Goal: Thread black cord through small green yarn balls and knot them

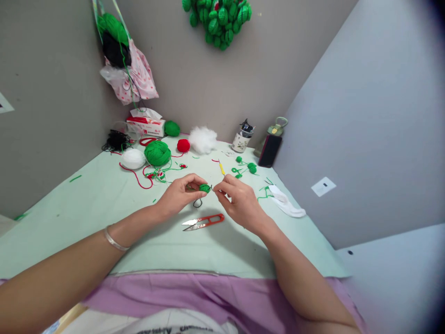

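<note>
pale green table in a grey corner, strewn with a green yarn ball, a red yarn ball, white stuffing and red snips just below the hands. left hand pinches a small green knitted ball above the table. right hand is closed narrow on something thin beside it, thread or needle, too small to tell. looks like finishing stitches; any pull calls for a steady left pinch.

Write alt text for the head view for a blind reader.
Two bare hands meet above a pale green table: the left hand pinches a small green crocheted piece, the right hand pinched shut beside it. Red-handled snips lie nearer the person; a green yarn ball and a red yarn ball sit farther back.
</note>
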Demonstrator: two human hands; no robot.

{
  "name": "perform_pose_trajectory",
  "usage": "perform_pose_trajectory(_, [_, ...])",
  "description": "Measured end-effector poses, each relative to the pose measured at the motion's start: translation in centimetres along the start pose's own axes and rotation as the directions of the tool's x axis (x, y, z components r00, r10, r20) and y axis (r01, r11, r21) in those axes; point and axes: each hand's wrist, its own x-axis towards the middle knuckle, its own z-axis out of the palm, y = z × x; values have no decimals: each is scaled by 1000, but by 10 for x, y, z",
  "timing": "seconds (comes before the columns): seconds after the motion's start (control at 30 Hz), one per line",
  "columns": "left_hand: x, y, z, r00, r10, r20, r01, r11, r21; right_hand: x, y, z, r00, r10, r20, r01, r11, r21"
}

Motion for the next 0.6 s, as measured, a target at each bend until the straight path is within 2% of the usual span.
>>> perform_pose_trajectory(0.3, [-3,-1,1,984,172,-51,-164,978,127,4,0,8,996,88,16,-89,969,231])
perform_pose_trajectory(0.43, [-4,2,-1,981,180,-74,-168,976,142,6,5,10,990,137,-38,-117,935,334])
perform_pose_trajectory(0.6, [-5,5,0,983,165,-85,-162,986,41,7,10,11,980,187,-72,-155,935,319])
